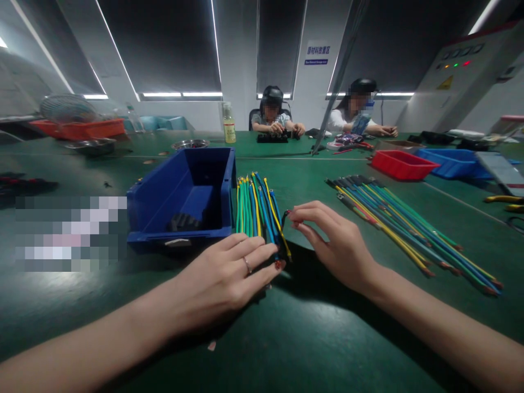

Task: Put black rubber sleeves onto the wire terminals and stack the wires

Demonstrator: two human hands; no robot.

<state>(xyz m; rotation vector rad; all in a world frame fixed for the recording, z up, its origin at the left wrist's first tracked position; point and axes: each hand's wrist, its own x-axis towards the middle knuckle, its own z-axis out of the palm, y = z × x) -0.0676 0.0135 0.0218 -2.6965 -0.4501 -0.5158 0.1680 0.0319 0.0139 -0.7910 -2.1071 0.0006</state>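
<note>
My left hand [229, 267], with a ring on one finger, reaches over the near ends of a row of green, blue and yellow wires [256, 204]. Its thumb and forefinger close around the near end of a blue wire [270, 226], whose tip they partly hide. To the right, my right hand [333, 243] pinches a small dark piece [285, 217] between thumb and fingertips; its exact kind is unclear. A yellow wire [279, 224] slants between the two hands. Left of the row stands a dark blue bin [180, 237] with black pieces [184, 221] inside.
A second bundle of wires [409, 224] with black-covered far ends lies at right. Beyond are a red tray [405, 165], a blue tray [448, 164] and a bottle [229, 124]. Two people [273, 112] sit across the green table [347, 338]. Pliers handles [505, 200] show far right.
</note>
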